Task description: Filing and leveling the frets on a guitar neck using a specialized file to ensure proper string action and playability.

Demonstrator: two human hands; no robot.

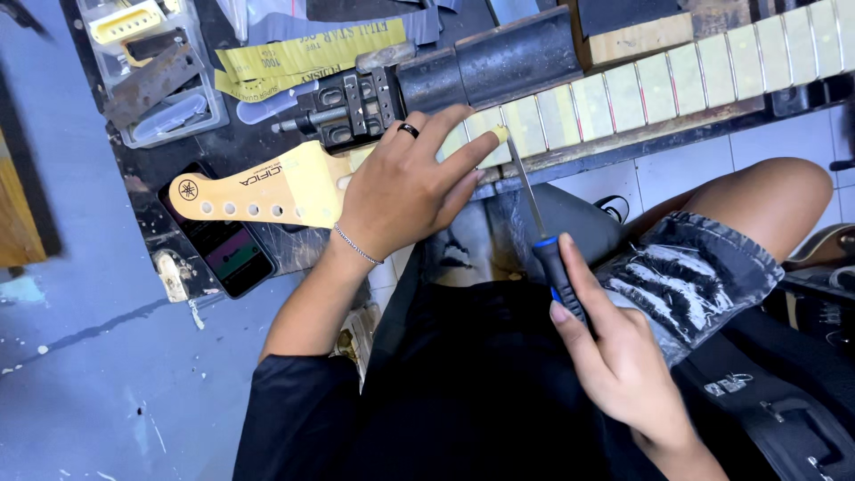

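Observation:
A pale maple guitar neck [641, 85] lies across a dark workbench, its headstock [258, 187] pointing left and its metal frets running to the upper right. My left hand [401, 187], with a black ring and a thin bracelet, rests on the neck near the nut, fingertips pressing the first frets. My right hand [614, 356] grips the black and blue handle of a slim screwdriver-like tool [534, 209]. The tool's thin shaft reaches up to the neck's near edge beside my left fingertips.
A dark metal block clamp [445, 76] holds the neck. Yellow sandpaper sheets [303, 58] and a clear parts tray [147, 67] lie at the back left. A phone [223, 245] rests under the headstock. My bare knee [757, 200] and denim shorts are at the right.

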